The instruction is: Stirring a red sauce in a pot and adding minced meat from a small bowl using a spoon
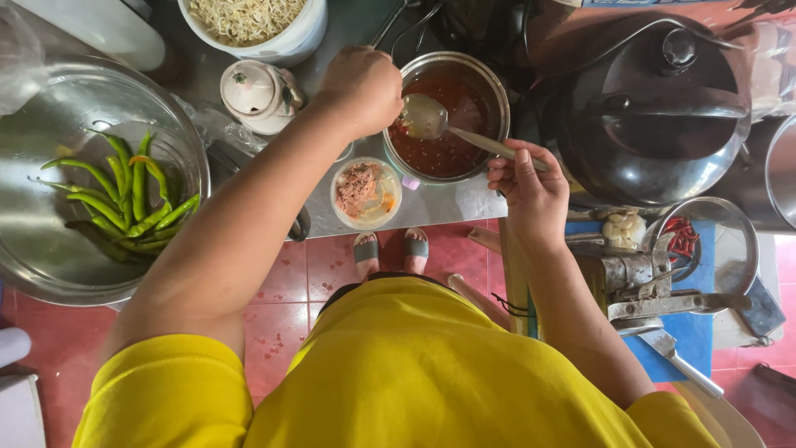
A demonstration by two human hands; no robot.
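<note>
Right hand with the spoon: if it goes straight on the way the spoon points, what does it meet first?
The right hand holds a metal spoon aimed at the steel bowl of red chili sauce. Going on, it would probably meet the left hand at the bowl's rim first, though depth is unclear.

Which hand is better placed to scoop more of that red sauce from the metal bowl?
Right: the right hand already holds the spoon over the metal bowl; the left hand grips its rim.

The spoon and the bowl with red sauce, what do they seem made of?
Spoon: probably steel, with a dull grey sheen; the right hand holds its handle. Bowl: polished metal, likely steel, since its rim reflects light. The left hand grips its edge.
</note>
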